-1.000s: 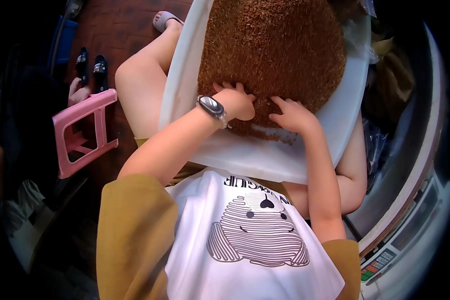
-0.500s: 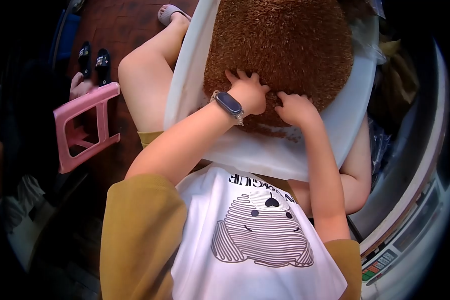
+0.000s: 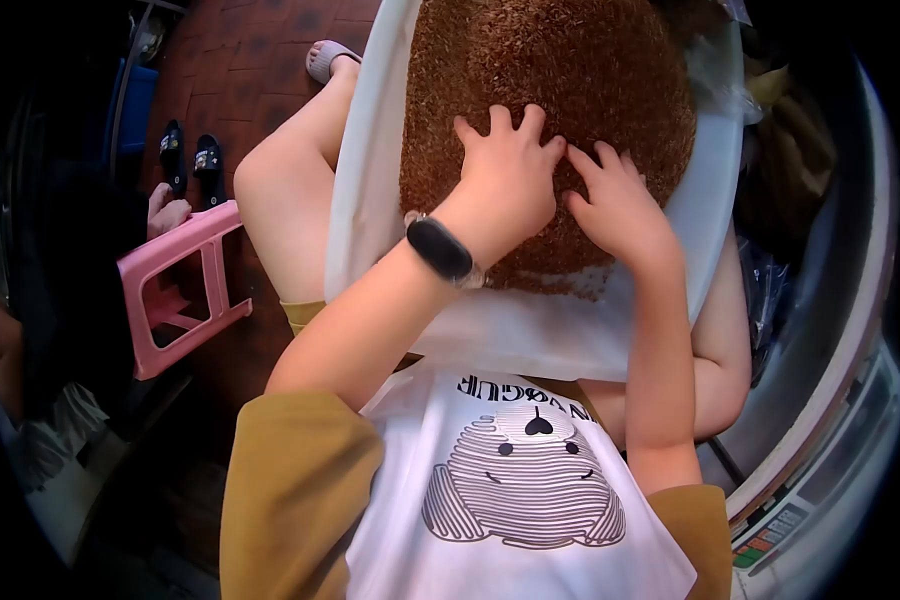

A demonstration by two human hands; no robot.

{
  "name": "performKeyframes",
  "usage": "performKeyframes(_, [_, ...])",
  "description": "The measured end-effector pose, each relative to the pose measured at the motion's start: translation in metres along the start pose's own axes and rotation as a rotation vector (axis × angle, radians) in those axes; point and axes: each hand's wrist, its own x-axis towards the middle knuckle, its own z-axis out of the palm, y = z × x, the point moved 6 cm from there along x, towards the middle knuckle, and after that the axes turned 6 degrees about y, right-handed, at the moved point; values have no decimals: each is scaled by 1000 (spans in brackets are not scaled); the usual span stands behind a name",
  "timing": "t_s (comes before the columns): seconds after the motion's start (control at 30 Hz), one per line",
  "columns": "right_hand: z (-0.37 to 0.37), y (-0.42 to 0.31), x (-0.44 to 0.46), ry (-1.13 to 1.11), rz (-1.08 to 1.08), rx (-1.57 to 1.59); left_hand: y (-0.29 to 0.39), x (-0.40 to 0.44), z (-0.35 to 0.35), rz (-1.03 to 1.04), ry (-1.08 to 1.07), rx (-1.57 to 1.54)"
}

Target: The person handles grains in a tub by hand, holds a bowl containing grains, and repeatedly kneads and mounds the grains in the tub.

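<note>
A heap of small reddish-brown grain-like pieces [image 3: 570,70] fills the long white tray [image 3: 370,130] across my lap; the exact kind I cannot make out. My left hand [image 3: 505,175], with a dark wristband [image 3: 438,250] on its wrist, lies on the near part of the heap with its fingers spread. Beside it, almost touching at the fingertips, my right hand [image 3: 620,205] rests on the heap with fingers apart. Neither hand holds anything visible. At the heap's near edge a few loose pieces lie scattered on the bare white bottom.
Left of my knee stands a pink plastic stool [image 3: 185,285], with part of another person's foot or hand [image 3: 167,212] behind it. Dark slippers [image 3: 207,160] lie on the red tiled floor [image 3: 260,60]. Clear plastic [image 3: 725,90] and a brown bag [image 3: 790,140] are at the right.
Both hands have moved farther up onto the heap, away from my body, and their fingers are stretched out more. The view has shifted slightly.
</note>
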Motion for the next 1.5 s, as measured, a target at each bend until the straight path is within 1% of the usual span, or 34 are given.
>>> performKeyframes(0.1, [31,8,9,-15,36,-16,-11,9,23,-64,-113,-107])
performKeyframes(0.13, [34,8,9,23,21,-74,-14,10,28,-71,-136,-87])
performKeyframes(0.23, [43,16,11,1,60,-6,-17,9,38,-96,-233,-166])
performKeyframes(0.33, [48,23,17,-163,84,122,-23,4,52,-111,-332,-256])
performKeyframes(0.4, [54,27,20,-225,97,200,-30,1,67,-111,-404,-306])
performKeyframes(0.43, [59,30,21,-257,103,238,-34,-2,79,-112,-439,-333])
performKeyframes(0.47, [70,33,23,-314,94,349,-40,-3,99,-104,-450,-397])
performKeyframes(0.53, [85,36,22,-428,81,570,-46,-12,100,-285,-647,-539])
performKeyframes(0.57, [89,41,19,-430,105,667,-47,-17,101,-370,-749,-610])
performKeyframes(0.6, [89,39,12,-429,134,765,-48,-19,96,-458,-720,-616])
performKeyframes(0.7, [97,48,4,-435,224,997,-55,-20,112,-445,-814,-698])
performKeyframes(0.73, [102,54,3,-440,251,1067,-45,-24,76,-577,-813,-724])
performKeyframes(0.83, [109,59,-3,-587,329,1382,-61,-37,113,-817,-843,-846])
performKeyframes(0.87, [116,62,-6,-635,425,1478,-65,-41,128,-881,-851,-1001])
performKeyframes(0.93, [133,67,-12,-735,620,1666,-68,-47,135,-967,-853,-1051])
performKeyframes(0.97, [138,70,-13,-752,647,1648,-69,-50,139,-1012,-854,-1075])
performKeyframes(1.03, [144,69,-14,-787,699,1610,-66,-52,136,-1020,-883,-1044])
performKeyframes(1.07, [143,66,-16,-823,671,1615,-65,-54,134,-1026,-897,-1028])
performKeyframes(1.17, [145,61,-19,-884,726,1539,-56,-52,119,-1018,-952,-975])
performKeyframes(1.27, [144,55,-20,-934,733,1448,-62,-59,150,-1026,-990,-1037])
performKeyframes(1.37, [151,54,-21,-984,693,1393,-53,-56,127,-1030,-1028,-988])
performKeyframes(1.47, [161,55,-21,-1006,628,1242,-48,-57,119,-998,-1046,-903])
performKeyframes(1.5, [153,53,-22,-985,610,1184,-44,-56,112,-991,-1054,-881])
